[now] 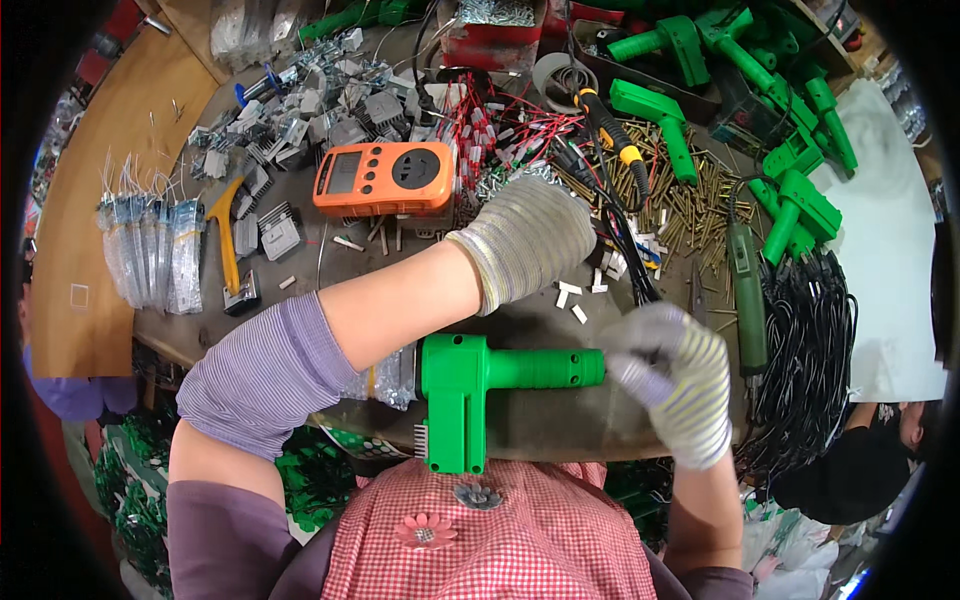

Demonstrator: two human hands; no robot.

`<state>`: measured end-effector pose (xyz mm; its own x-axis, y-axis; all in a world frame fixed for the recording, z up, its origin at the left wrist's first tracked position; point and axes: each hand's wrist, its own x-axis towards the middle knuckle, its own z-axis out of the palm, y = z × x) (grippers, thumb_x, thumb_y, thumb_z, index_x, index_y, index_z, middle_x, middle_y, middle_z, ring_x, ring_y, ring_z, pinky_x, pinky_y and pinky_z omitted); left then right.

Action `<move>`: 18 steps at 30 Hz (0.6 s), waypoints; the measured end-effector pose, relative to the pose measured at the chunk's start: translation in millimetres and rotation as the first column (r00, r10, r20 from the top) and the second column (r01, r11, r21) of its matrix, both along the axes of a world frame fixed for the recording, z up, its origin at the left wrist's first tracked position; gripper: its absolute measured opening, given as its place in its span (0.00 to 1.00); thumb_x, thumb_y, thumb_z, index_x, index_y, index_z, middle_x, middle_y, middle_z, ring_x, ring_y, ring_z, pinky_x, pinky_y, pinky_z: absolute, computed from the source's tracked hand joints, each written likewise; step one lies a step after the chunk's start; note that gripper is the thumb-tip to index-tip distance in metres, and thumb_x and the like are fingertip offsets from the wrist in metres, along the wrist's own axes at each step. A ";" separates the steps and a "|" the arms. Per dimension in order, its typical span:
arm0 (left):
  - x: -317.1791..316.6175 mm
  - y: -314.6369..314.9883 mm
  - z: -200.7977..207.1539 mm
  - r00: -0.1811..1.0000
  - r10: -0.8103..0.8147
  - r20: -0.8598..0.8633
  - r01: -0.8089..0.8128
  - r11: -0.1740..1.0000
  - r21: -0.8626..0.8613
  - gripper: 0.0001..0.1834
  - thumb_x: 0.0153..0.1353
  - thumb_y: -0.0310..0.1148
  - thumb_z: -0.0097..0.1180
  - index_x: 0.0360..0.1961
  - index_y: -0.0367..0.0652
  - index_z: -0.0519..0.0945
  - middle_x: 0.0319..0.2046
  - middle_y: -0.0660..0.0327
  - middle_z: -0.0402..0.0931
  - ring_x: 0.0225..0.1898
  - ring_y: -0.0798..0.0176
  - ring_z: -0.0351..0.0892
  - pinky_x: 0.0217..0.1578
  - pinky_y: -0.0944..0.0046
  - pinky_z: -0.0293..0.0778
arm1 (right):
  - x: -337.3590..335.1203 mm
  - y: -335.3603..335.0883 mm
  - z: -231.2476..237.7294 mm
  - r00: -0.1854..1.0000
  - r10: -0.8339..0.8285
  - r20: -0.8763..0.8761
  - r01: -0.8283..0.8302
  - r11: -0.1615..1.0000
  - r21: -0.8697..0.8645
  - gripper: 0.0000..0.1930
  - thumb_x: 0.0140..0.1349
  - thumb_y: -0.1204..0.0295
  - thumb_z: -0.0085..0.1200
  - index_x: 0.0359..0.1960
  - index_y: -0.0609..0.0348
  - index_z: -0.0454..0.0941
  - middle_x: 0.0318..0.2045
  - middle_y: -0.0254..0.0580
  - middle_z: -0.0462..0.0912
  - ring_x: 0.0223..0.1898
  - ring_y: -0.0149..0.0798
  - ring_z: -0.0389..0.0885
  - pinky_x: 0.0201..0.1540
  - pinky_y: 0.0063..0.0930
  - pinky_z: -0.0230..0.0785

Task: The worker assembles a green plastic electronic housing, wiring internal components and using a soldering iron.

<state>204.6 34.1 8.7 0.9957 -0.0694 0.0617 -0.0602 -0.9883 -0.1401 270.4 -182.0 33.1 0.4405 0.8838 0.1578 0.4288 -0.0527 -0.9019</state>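
Green housing (455,400) near gloved hands (690,385)

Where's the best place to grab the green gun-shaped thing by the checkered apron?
Probably around the round handle, from the right: this green gun-shaped thing lies with its blocky body on the left and the slimmer handle sticking out rightward.

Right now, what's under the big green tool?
Around the green tool, the dark table shows, and a clear plastic bag peeks out on its left. The tool covers what's right beneath it, so I can't tell whether the bag goes under.
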 end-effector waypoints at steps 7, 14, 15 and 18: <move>10.1 -6.1 -7.8 0.994 0.042 0.103 -0.027 0.990 -0.140 0.05 0.53 0.29 0.57 0.27 0.41 0.83 0.24 0.53 0.82 0.32 0.50 0.86 0.30 0.52 0.80 | -29.8 -8.5 -12.2 0.686 0.101 0.721 -0.037 0.994 -0.104 0.10 0.50 0.74 0.67 0.36 0.50 0.87 0.29 0.36 0.76 0.29 0.40 0.76 0.30 0.36 0.67; 11.5 -13.4 -4.3 0.996 0.032 0.079 -0.018 0.985 -0.171 0.05 0.56 0.29 0.56 0.28 0.40 0.83 0.27 0.52 0.83 0.31 0.49 0.86 0.30 0.52 0.81 | -34.6 -16.0 -18.3 0.565 0.062 0.823 -0.027 0.998 -0.057 0.13 0.50 0.76 0.66 0.40 0.52 0.85 0.31 0.35 0.75 0.31 0.40 0.77 0.32 0.36 0.68; 10.7 -14.8 -4.7 0.997 0.031 0.064 -0.021 0.989 -0.148 0.06 0.56 0.29 0.57 0.28 0.40 0.83 0.27 0.52 0.83 0.31 0.49 0.86 0.31 0.52 0.81 | -34.3 -14.9 -16.9 0.563 0.065 0.824 -0.033 0.998 -0.056 0.13 0.50 0.76 0.66 0.40 0.52 0.85 0.31 0.35 0.75 0.31 0.40 0.77 0.32 0.36 0.68; 10.5 -14.8 -6.2 0.997 0.043 0.058 -0.035 0.990 -0.135 0.05 0.55 0.29 0.57 0.29 0.40 0.83 0.27 0.52 0.83 0.32 0.49 0.86 0.31 0.52 0.81 | -29.6 -5.3 -11.9 0.847 -0.084 0.524 0.049 0.996 0.081 0.11 0.53 0.78 0.64 0.38 0.54 0.84 0.31 0.38 0.78 0.32 0.42 0.78 0.35 0.36 0.71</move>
